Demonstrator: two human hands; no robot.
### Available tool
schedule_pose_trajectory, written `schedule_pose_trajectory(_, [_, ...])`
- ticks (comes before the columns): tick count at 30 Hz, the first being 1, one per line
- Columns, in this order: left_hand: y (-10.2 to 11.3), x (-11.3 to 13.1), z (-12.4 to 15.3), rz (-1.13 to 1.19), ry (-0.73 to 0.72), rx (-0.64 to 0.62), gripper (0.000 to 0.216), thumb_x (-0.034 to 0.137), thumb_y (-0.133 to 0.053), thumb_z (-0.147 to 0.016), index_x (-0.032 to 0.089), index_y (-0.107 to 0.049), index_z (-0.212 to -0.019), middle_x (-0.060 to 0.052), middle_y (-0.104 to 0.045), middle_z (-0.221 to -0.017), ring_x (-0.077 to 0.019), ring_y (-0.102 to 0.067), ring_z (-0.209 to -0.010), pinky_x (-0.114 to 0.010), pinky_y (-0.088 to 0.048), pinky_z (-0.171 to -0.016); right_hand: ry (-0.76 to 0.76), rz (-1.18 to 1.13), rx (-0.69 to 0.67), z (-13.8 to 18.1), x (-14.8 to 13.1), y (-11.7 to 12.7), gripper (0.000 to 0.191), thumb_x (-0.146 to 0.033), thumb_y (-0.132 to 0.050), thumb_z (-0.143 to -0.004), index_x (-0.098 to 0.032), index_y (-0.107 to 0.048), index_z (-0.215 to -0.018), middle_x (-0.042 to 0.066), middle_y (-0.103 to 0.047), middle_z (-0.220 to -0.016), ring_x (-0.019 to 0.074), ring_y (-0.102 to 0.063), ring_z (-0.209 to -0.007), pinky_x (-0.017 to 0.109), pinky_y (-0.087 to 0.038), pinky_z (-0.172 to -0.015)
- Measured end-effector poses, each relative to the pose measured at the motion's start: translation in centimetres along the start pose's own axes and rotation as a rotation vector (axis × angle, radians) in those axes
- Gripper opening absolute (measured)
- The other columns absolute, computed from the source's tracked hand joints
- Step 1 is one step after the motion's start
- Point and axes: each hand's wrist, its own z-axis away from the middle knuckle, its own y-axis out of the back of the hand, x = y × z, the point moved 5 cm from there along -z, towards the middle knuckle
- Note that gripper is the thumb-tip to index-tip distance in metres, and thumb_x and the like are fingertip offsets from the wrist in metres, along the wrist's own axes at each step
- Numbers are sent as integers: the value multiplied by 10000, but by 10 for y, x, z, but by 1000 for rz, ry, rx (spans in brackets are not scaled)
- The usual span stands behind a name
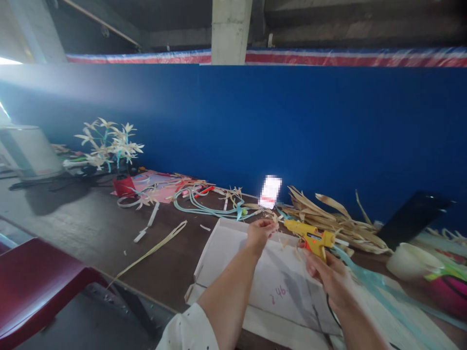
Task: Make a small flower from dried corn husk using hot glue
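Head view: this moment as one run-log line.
left hand: pinching small pale papery piece | right hand: gripping yellow plastic glue gun, pointed toward left hand | beneath: flat white cardboard box

Handwritten "46" (280, 292) on the white box (226, 250).
The figures are in pinkish-purple strokes, slanting upward to the right, close to the fold along the box's near edge; the box itself lies at the front edge of the worktop (166, 270). Just left of them is a separate mark (272, 299) in the same colour, perhaps a 2, though its shape is unclear. The yellow gun (301, 228) bears a small dark label (314, 237) with print too tiny to read. Toward the worktop's back edge, the phone (270, 191) has a screen broken into blocks, its content illegible.
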Motion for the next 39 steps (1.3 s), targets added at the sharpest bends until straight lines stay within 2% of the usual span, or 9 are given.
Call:
schedule_pose_trajectory(4, [0, 2, 2, -8, -2, -5, 309, 339, -796, -530, 108, -687, -703, -37, -606, -634, -85, -490, -565, -221, -369, -546, -4, -13, 16, 0, 3, 3, 376, -520, -717, -675, -180, -559, -661, -27, -437, -478, 102, -373, -452, 228, -273, -418])
schedule_pose_trajectory(11, [1, 1, 1, -38, -14, -2, 257, 294, -781, -559, 116, -699, -725, -22, -608, -618, -85, -493, -562, -220, -386, -556, -6, -4, 2, 0, 3, 3, 436, -540, -716, -675, -190, -479, -568, -20, -438, -474, 106, -383, -457, 231, -291, -429])
schedule_pose_trajectory(27, [1, -3, -3, -61, -43, -8, 291, 332, -774, -565, 124, -704, -756, -35, -632, -659, -97, -515, -594, -211, -383, -549, 42, 127, 6, -1, 3, 5, 466, -592, -655, -716, -187, -495, -550, -2, -470, -460, 114, -417, -457, 241, -361, -479])
schedule_pose_trajectory(31, [2, -5, -4, -72, -54, -17, 295, 335, -767, -575, 123, -707, -770, -36, -637, -666, -98, -518, -591, -212, -386, -551, 32, 118, 8, -1, 4, 6, 436, -567, -661, -727, -180, -526, -579, -6, -469, -473, 107, -411, -465, 232, -350, -475])
schedule_pose_trajectory(39, [1, -3, -2, -69, -52, -15, 293, 339, -773, -571, 121, -705, -754, -29, -624, -643, -95, -509, -582, -214, -374, -545, 15, 116, 24, 0, 3, 5, 474, -616, -660, -693, -189, -494, -570, -7, -456, -465, 117, -406, -457, 241, -346, -466])
